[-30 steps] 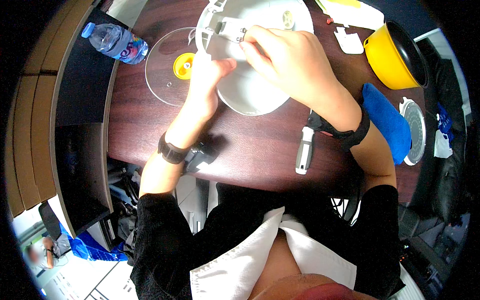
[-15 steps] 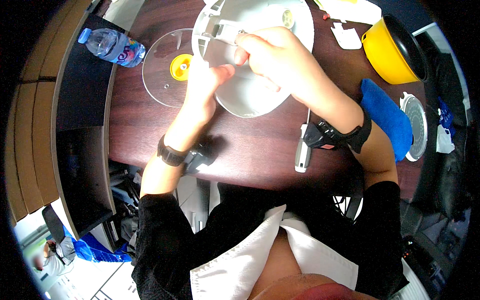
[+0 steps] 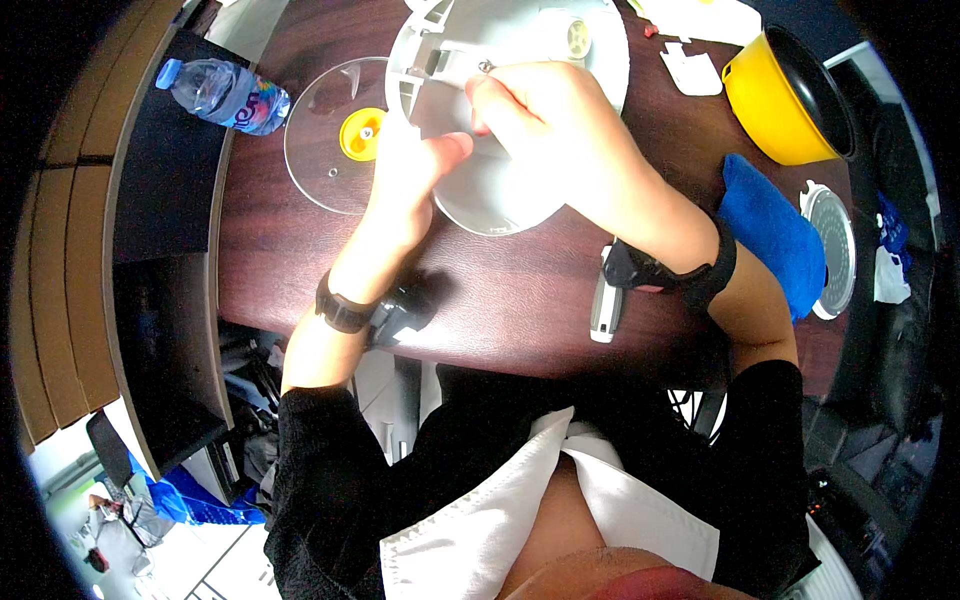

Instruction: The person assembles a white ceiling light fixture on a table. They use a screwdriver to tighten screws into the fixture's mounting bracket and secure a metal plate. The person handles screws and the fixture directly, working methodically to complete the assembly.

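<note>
White round shell (image 3: 468, 185) sits on the dark wood-grain tabletop (image 3: 500, 300) at twelve o'clock in the view; taken as the dial's hub, everything else is read off it. Left hand (image 3: 408, 175) at eight o'clock, grasping the shell's edge, thumb lying over the inside; the other fingers are lost in glare and behind the rim. Right hand (image 3: 545, 115) over the middle of the shell, thumb and fingers curled together, tips beside a small metal piece (image 3: 486, 66) toward eleven; cannot tell whether anything is pinched there. Round pale-yellow part (image 3: 578, 38) inside the shell between one and two. Clear lid (image 3: 310, 150) with a yellow knob at nine, close by the left hand; water bottle (image 3: 230, 95) lying farther out on the same bearing. At three, yellow pot (image 3: 770, 110), tipped, dark interior showing; small white plate (image 3: 692, 70) between it and the shell. Blue cloth (image 3: 765, 235) at four, white perforated disc (image 3: 832, 250) just beyond. Screwdriver (image 3: 605, 312) at five, grey-and-white handle near the right wrist's black band (image 3: 640, 268).
</note>
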Action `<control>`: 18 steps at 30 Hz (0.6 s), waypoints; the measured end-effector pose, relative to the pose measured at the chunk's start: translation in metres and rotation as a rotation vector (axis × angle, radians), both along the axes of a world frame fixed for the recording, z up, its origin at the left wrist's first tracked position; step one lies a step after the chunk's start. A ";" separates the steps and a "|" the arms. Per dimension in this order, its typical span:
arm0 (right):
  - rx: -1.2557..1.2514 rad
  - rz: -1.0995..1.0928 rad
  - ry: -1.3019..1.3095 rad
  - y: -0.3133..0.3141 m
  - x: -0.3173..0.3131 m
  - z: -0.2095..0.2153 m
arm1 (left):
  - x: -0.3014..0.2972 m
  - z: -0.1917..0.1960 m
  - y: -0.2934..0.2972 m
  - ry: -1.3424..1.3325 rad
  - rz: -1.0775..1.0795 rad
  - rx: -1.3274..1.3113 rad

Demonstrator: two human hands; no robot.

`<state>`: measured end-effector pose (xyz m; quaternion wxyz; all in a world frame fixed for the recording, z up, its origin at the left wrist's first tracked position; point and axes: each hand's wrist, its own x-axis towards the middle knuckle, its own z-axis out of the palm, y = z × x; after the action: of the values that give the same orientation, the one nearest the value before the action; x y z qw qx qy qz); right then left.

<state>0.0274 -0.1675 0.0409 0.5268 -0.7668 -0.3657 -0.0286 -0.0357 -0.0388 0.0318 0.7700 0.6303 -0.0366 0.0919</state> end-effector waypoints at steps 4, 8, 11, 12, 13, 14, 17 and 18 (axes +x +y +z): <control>0.262 0.285 1.008 -0.009 -0.008 0.018 | 0.001 -0.004 0.000 0.006 -0.041 -0.013; 0.284 0.285 1.040 -0.010 -0.010 0.025 | 0.003 -0.007 0.004 -0.006 -0.048 -0.028; 0.075 0.360 0.750 -0.023 0.001 0.040 | 0.007 -0.009 0.005 -0.017 -0.035 -0.052; -0.013 0.323 0.685 -0.030 0.002 0.048 | 0.009 -0.008 0.005 -0.017 -0.037 -0.064; -0.107 0.289 0.621 -0.036 0.001 0.059 | 0.010 -0.010 0.005 -0.005 -0.009 -0.078; -0.200 0.255 0.555 -0.043 0.001 0.066 | 0.011 -0.012 0.006 0.008 0.018 -0.093; -0.441 0.036 0.200 -0.065 0.000 0.060 | 0.010 -0.012 0.010 0.011 0.044 -0.089; -0.523 -0.042 0.079 -0.072 -0.002 0.055 | 0.010 -0.010 0.011 0.006 0.045 -0.079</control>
<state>0.0253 -0.2397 0.0963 0.3237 -0.8849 -0.3238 0.0858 -0.0261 -0.0280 0.0218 0.7921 0.6005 -0.0166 0.1086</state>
